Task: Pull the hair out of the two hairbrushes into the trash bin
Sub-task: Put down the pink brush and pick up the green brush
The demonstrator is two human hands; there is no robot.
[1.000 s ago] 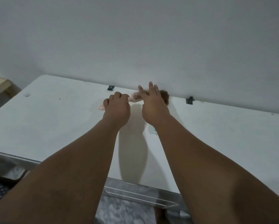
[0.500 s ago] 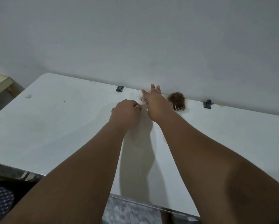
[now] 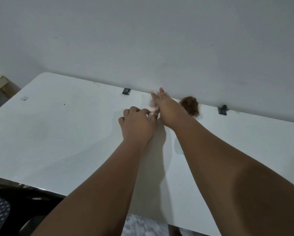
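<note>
Head view: just above frame centre, my left hand (image 3: pixel 137 124) is closed around the handle of a pink hairbrush (image 3: pixel 152 104); my right hand (image 3: pixel 168 108) lies flat and open across its bristles. To the right, the second hairbrush (image 3: pixel 190 106) sits matted with brown hair. No trash bin shows. I judge the task barely begun.

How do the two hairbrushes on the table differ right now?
The pink hairbrush is held in both hands: the left hand grips its handle and the right hand lies over its bristles. The other hairbrush lies untouched by the wall. The pink one's visible bristles look mostly bare; the other is buried under a brown wad of hair. Both sit at the far edge of the white table.
</note>
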